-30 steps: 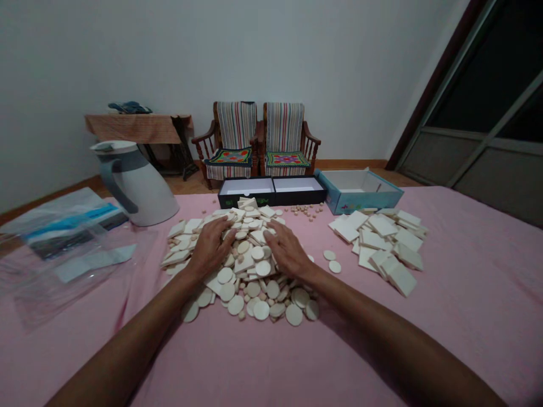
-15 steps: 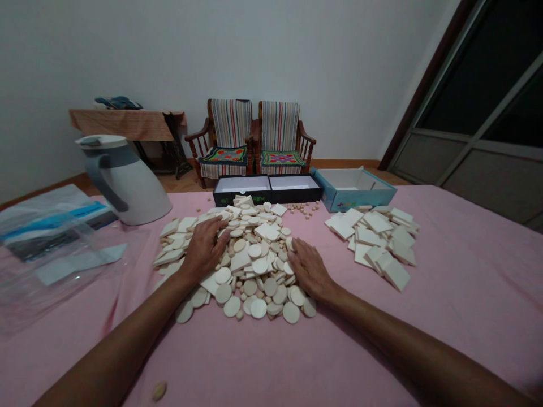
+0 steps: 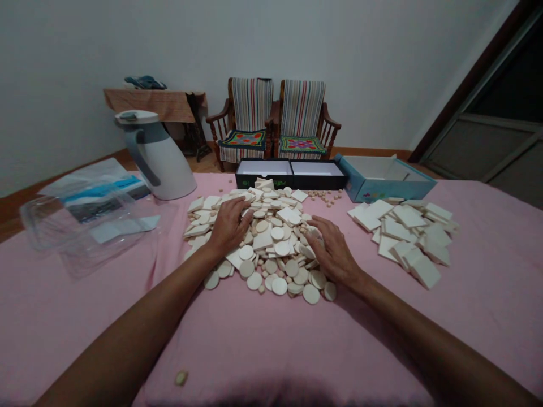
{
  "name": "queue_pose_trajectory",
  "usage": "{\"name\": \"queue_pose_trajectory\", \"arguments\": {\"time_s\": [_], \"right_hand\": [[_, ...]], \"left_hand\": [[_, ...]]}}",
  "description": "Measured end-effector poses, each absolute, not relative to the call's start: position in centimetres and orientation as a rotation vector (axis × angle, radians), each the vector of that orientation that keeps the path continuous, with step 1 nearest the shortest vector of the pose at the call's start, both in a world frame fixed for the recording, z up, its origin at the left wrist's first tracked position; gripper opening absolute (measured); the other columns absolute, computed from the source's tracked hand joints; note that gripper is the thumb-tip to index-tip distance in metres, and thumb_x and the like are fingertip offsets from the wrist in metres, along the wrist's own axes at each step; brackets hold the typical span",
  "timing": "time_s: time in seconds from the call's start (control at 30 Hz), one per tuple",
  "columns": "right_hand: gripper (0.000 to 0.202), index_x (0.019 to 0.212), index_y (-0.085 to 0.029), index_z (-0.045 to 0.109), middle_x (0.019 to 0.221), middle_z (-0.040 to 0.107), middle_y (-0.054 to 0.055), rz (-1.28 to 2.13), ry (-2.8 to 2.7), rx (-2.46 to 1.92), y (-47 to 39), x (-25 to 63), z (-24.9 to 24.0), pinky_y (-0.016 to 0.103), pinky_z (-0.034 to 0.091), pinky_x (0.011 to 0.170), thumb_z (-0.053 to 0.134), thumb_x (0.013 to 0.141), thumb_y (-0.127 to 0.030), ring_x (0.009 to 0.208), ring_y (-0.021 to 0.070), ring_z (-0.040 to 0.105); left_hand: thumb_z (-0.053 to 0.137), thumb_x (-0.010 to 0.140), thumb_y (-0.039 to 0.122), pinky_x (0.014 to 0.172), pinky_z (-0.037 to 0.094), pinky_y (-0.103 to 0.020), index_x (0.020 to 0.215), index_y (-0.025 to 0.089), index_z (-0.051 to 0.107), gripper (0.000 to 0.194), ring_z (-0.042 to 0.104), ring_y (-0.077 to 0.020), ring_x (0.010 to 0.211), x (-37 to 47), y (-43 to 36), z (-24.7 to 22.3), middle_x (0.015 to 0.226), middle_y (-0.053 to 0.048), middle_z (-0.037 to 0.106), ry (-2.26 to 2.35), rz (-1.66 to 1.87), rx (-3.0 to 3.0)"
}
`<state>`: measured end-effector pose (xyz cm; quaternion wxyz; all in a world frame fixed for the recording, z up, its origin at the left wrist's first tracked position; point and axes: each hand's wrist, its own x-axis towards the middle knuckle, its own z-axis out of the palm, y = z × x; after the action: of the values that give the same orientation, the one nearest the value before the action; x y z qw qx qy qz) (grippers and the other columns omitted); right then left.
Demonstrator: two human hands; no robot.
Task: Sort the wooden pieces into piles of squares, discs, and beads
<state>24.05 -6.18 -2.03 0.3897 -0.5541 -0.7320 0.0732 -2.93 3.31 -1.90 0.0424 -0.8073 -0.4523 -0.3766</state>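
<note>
A heap of pale wooden pieces (image 3: 263, 242), mixed discs, square tiles and small cubes, lies on the pink cloth. My left hand (image 3: 230, 227) rests on the heap's left side, fingers stretched forward and thumb apart, holding nothing I can see. Against the right side of the heap is my right hand (image 3: 333, 249), fingers extended and thumb separated, touching the outer pieces. Its fingertips are partly lost among the pieces. Several round discs (image 3: 279, 286) spread along the near edge. Off to the right lies a separate pile of square wooden tiles (image 3: 399, 230).
Behind the heap stand a black open box (image 3: 265, 180) with two white-lined trays and a light blue box (image 3: 386, 189). A white and grey jug (image 3: 169, 169) and clear plastic packaging (image 3: 106, 226) are at left. One small wooden piece (image 3: 181, 377) lies near the front.
The whole view has shifted, so the table and things appear farther right and higher. My right thumb has spread away from the fingers; my left hand stays on the heap.
</note>
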Motion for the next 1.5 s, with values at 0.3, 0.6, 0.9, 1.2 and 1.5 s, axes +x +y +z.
{"name": "queue_pose_trajectory", "arguments": {"time_s": [0.3,0.6,0.9,1.2,1.5], "right_hand": [[0.032,0.118,-0.021,0.057,0.124,0.059,0.012,0.151,-1.968,-1.342,-6.3,24.1,-2.3,0.046,0.044,0.097,0.048,0.092,-0.037,0.117,0.0267,0.053],[0.04,0.121,-0.009,0.059,0.123,0.062,0.018,0.109,-1.983,-1.815,3.7,27.8,-1.7,0.039,0.041,0.101,0.052,0.083,-0.019,0.116,0.0265,0.055],[0.036,0.106,-0.01,0.068,0.111,0.066,0.017,0.163,-1.963,-1.986,11.3,24.5,-1.2,0.032,0.048,0.082,0.062,0.073,-0.02,0.101,0.0272,0.063],[0.037,0.104,-0.008,0.066,0.109,0.064,0.02,0.202,-1.938,-2.081,12.5,24.7,-1.9,0.031,0.048,0.08,0.066,0.072,-0.027,0.102,0.0271,0.062],[0.049,0.108,-0.012,0.057,0.108,0.06,0.015,0.133,-1.852,-2.023,9.1,26.5,-0.7,0.035,0.048,0.08,0.067,0.071,-0.043,0.101,0.0275,0.058]], "left_hand": [[0.042,0.098,0.038,0.103,0.04,-0.045,0.112,0.016,0.062,0.033,0.052,-0.0252,0.119,-3.0,3.3,-2.0,0.124,-0.013,0.061,-1.353,-1.16,-2.462],[0.04,0.098,0.039,0.103,0.04,-0.048,0.115,0.015,0.061,0.036,0.051,-0.0266,0.119,-3.1,3.2,-1.8,0.125,-0.014,0.059,-1.365,-1.152,-2.469],[0.042,0.098,0.038,0.105,0.04,-0.048,0.116,0.018,0.06,0.032,0.049,-0.026,0.122,-3.2,2.8,-1.7,0.127,-0.012,0.058,-1.404,-1.161,-2.477],[0.041,0.098,0.039,0.104,0.041,-0.048,0.115,0.018,0.06,0.032,0.05,-0.0258,0.12,-3.2,2.9,-1.8,0.126,-0.012,0.059,-1.397,-1.165,-2.465],[0.041,0.098,0.039,0.104,0.04,-0.048,0.116,0.018,0.06,0.034,0.05,-0.0266,0.121,-3.4,3.0,-1.8,0.127,-0.013,0.059,-1.39,-1.141,-2.471]]}}
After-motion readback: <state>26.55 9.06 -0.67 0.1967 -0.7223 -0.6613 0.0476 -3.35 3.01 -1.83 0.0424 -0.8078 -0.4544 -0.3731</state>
